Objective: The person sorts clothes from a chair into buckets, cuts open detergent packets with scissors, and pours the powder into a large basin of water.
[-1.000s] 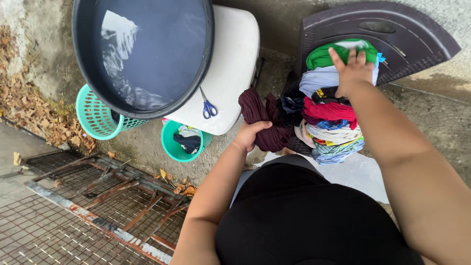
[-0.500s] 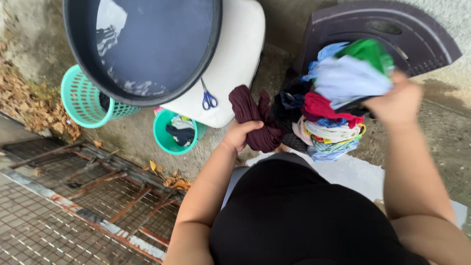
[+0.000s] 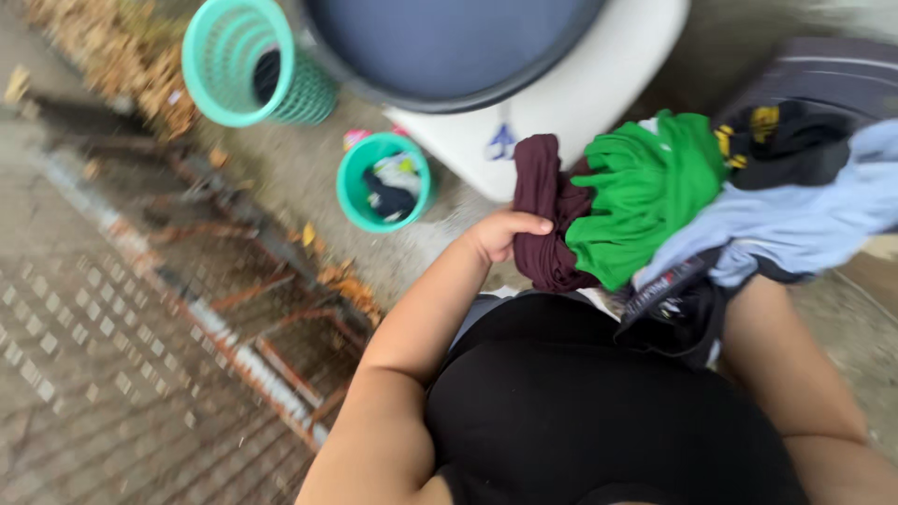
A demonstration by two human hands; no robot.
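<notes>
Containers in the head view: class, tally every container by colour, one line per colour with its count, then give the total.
Teal: 2, the slatted basket and the small bucket holding clothes.
Dark blue: 1, the large basin on the white stand.
Total: 3

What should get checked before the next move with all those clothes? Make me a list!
1. Left hand grips the maroon cloth: ok.
2. Right hand visible: not ok, it is hidden under the lifted clothes.
3. Green garment and light blue garment held off the pile: ok, though the grip is hidden.
4. Dark garment hanging low against the body: not ok, it dangles loose.
5. Dark basin has room: cannot tell, mostly cut off.
6. Picture sharp enough: not ok, blurred.
</notes>
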